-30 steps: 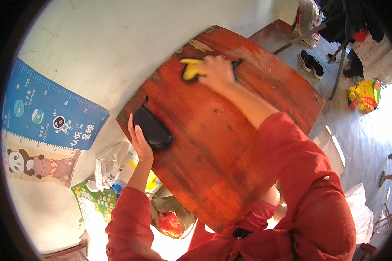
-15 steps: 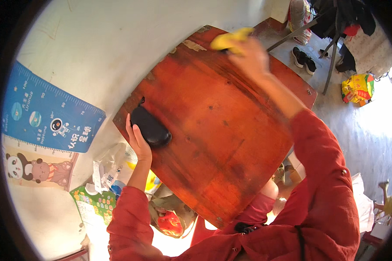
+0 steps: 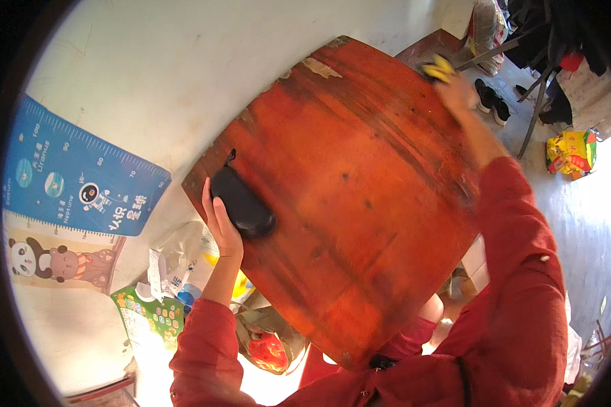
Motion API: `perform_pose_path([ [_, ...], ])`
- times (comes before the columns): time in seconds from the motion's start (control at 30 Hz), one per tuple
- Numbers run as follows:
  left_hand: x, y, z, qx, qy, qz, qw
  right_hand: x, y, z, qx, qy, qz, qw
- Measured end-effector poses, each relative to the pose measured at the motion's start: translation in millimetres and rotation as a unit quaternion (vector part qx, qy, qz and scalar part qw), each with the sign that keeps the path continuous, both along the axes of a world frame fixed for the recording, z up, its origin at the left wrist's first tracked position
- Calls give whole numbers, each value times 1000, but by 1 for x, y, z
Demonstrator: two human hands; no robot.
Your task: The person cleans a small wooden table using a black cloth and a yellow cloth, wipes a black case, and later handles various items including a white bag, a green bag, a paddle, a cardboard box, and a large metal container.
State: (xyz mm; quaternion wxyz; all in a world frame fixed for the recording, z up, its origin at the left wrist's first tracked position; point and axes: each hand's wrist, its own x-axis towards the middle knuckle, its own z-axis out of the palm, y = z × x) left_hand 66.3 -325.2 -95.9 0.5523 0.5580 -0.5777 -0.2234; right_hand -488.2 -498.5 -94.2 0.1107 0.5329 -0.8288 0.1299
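A worn reddish-brown wooden table (image 3: 360,197) lies in front of me, its varnish scuffed and peeling along the far left edge. My left hand (image 3: 222,227) is at the table's left side, fingers along the outer side of a rounded black zip-style case (image 3: 241,203) and thumb against its top; a small loop sticks up from the case's far end. Stretched out to the far right corner, my right hand (image 3: 457,93) is closed on a yellow cloth (image 3: 439,68), bunched at the table's edge. Motion blurs the right fingers somewhat.
A pale wall carries a blue growth-chart poster (image 3: 85,173) on the left. Plastic bags (image 3: 183,254) and an open bag (image 3: 268,339) sit below the table's left edge. Black shoes (image 3: 492,102), metal stand legs (image 3: 538,108) and a yellow-red package (image 3: 571,152) are on the right floor.
My right hand has swept the yellow cloth rightward along the far edge to the far right corner. My left hand stays on the case; the whole view has shifted slightly.
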Motion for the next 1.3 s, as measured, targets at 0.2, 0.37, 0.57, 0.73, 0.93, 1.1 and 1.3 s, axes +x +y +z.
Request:
perform_pose_path([
  [0.2,14,-1,1,-9,-7,2,1000,-43,148,10,-192,1,32,981],
  [0.37,11,-2,-4,-21,-29,5,999,78,290,11,-49,58,293,953],
  [0.57,15,4,-5,-24,-34,21,999,62,292,24,-15,30,305,952],
  [0.73,6,0,-2,-24,6,5,1000,17,169,-7,-52,-55,90,993],
  [0.93,4,6,9,1,42,7,999,93,-10,-8,-56,13,30,998],
  [1.1,15,-6,0,4,3,18,1000,228,-52,2,-71,-12,194,978],
  [1.3,22,2,6,24,14,23,999,259,66,0,-53,-45,465,883],
])
